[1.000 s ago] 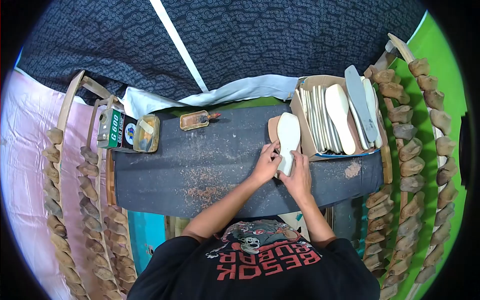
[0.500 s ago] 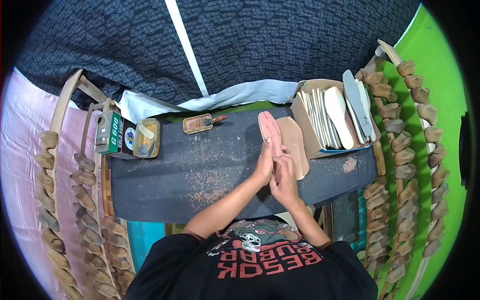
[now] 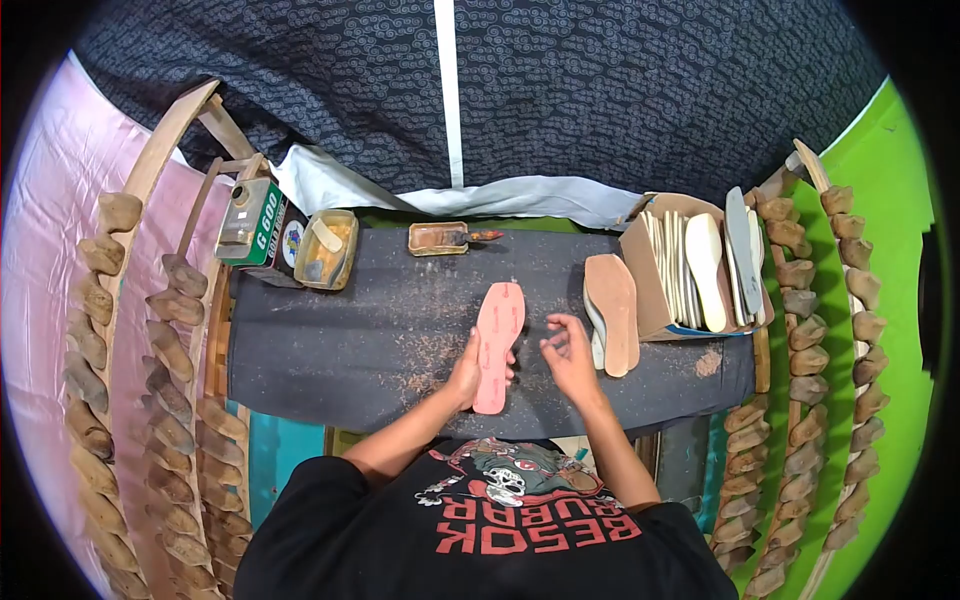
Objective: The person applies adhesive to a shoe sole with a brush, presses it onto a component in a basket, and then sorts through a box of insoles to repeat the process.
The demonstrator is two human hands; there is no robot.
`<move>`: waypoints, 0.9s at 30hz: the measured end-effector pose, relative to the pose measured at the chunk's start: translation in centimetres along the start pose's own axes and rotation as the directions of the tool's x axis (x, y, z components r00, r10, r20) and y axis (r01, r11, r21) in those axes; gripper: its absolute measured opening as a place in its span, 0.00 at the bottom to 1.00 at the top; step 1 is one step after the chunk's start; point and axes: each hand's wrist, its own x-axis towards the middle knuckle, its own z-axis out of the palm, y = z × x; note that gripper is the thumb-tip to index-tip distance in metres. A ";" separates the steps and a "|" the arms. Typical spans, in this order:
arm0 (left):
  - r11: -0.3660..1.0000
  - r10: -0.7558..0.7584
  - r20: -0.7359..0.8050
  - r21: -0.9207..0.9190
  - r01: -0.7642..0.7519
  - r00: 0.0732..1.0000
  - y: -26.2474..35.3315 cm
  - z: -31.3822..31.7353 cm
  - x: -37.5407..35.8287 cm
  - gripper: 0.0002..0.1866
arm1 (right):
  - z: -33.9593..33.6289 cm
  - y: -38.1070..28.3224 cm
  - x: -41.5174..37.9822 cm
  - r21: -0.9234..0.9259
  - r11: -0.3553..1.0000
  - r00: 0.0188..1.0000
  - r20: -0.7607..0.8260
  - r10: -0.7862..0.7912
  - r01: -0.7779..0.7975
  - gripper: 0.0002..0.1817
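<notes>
Two bare hands work over a dark, dust-strewn bench (image 3: 380, 330), seen from above by a head-worn camera. The left hand (image 3: 465, 375) grips a pink sole piece (image 3: 497, 345) by its near end, fingers closed around its edge; the piece lies lengthwise on the bench, pointing away from the person. The right hand (image 3: 568, 355) hovers just beside it, fingers loosely curled and holding nothing, as far as the view shows.

To the right of the hands, a tan insole (image 3: 613, 312) rests flat on the bench with a paler piece tucked under its left edge. Next to that, an open cardboard box (image 3: 640, 262) holds many upright insoles in white, cream and grey. At the far left of the bench sit a green glue can (image 3: 252, 220) and an open tin (image 3: 327, 250) with a spatula in it; a smaller tray with a brush (image 3: 440, 238) lies at the far edge. Racks of wooden shoe lasts (image 3: 800, 330) flank both sides.

Judging from the pose, the pink piece is being laid down or lined up. Doing this well likely means keeping it flat, steadying it with the left hand, and brushing the loose dust aside so that none is trapped beneath it.
</notes>
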 end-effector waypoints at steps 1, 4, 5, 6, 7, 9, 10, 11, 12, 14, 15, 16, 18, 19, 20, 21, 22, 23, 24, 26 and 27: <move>1.000 -0.002 -0.009 -0.013 0.002 1.000 -0.2 -0.5 -0.6 0.44 | 0.6 -0.1 1.1 0.002 1.000 1.000 -0.001 -0.001 0.001 0.25; 0.998 0.006 -0.043 -0.064 -0.008 0.999 -0.8 -1.8 -1.6 0.42 | 3.1 0.9 5.1 0.007 1.000 0.994 0.113 0.007 -0.008 0.25; 0.995 0.006 -0.059 -0.100 -0.012 0.998 -0.9 -2.1 -1.7 0.41 | 4.0 1.0 6.6 0.010 0.999 0.987 0.151 0.046 -0.048 0.27; 0.995 0.011 -0.064 -0.101 -0.018 0.998 -0.9 -2.2 -1.7 0.41 | 5.0 1.5 8.1 0.014 0.996 0.978 0.191 0.083 -0.087 0.29; 0.992 0.032 -0.070 -0.119 -0.040 0.997 -0.8 -2.3 -1.8 0.41 | 6.4 3.0 9.8 0.017 0.996 0.978 0.196 0.077 -0.082 0.29; 0.988 0.060 -0.084 -0.137 -0.071 0.995 -0.4 -2.3 -1.8 0.41 | 9.3 5.8 13.1 0.191 0.957 0.949 0.268 0.163 -0.219 0.35; 0.986 0.073 -0.084 -0.141 -0.084 0.994 -0.1 -2.3 -1.8 0.41 | 9.3 3.8 13.9 0.208 0.903 0.898 0.323 0.299 -0.376 0.40; 0.984 0.086 -0.085 -0.146 -0.098 0.993 0.1 -2.1 -1.9 0.42 | 9.7 2.9 14.8 0.207 0.905 0.897 0.331 0.293 -0.371 0.40; 0.983 0.095 -0.092 -0.149 -0.108 0.991 0.3 -2.1 -1.9 0.42 | 10.1 2.7 15.8 0.285 0.845 0.871 0.345 0.350 -0.452 0.41; 0.981 0.127 -0.096 -0.137 -0.140 0.987 0.6 -2.0 -2.3 0.42 | 11.2 2.5 17.2 0.414 0.738 0.840 0.363 0.402 -0.533 0.41; 0.979 0.134 -0.104 -0.138 -0.147 0.986 0.6 -1.9 -2.5 0.42 | 11.6 2.3 18.0 0.412 0.740 0.839 0.372 0.397 -0.532 0.41; 0.977 0.152 -0.101 -0.133 -0.165 0.983 0.5 -1.9 -2.8 0.42 | 12.0 2.2 18.7 0.418 0.748 0.853 0.341 0.396 -0.515 0.39; 0.974 0.175 -0.104 -0.127 -0.188 0.979 0.3 -1.8 -3.3 0.41 | 12.9 1.9 19.6 0.417 0.778 0.881 0.267 0.391 -0.471 0.29; 0.971 0.181 -0.092 -0.140 -0.192 0.979 0.1 -1.8 -3.7 0.41 | 13.5 1.6 20.2 0.418 0.778 0.881 0.274 0.385 -0.470 0.29; 0.969 0.185 -0.078 -0.152 -0.195 0.980 0.0 -1.9 -3.9 0.42 | 14.1 1.4 20.8 0.396 0.812 0.899 0.273 0.342 -0.429 0.25; 0.968 0.187 -0.084 -0.151 -0.198 0.979 -0.2 -2.0 -4.2 0.42 | 14.4 0.9 21.0 0.373 0.843 0.914 0.274 0.299 -0.388 0.21; 0.963 0.193 -0.082 -0.177 -0.205 0.978 -0.4 -2.0 -4.4 0.42 | 14.9 0.4 21.0 0.367 0.875 0.939 0.254 0.232 -0.316 0.17; 0.956 0.198 -0.081 -0.204 -0.210 0.977 -0.7 -2.1 -4.5 0.42 | 15.2 -0.1 21.1 0.366 0.874 0.937 0.259 0.233 -0.319 0.17; 0.956 0.195 -0.086 -0.205 -0.208 0.977 -0.8 -2.0 -4.7 0.42 | 15.7 0.1 21.4 0.330 0.913 0.955 0.246 0.163 -0.240 0.17; 0.943 0.201 -0.137 -0.241 -0.229 0.970 -1.0 -2.0 -5.1 0.41 | 16.4 0.3 22.0 0.230 0.972 0.988 0.156 0.017 -0.053 0.17; 0.943 0.203 -0.142 -0.240 -0.233 0.969 -1.0 -2.2 -5.3 0.41 | 16.1 0.1 21.9 0.234 0.971 0.987 0.160 0.015 -0.052 0.17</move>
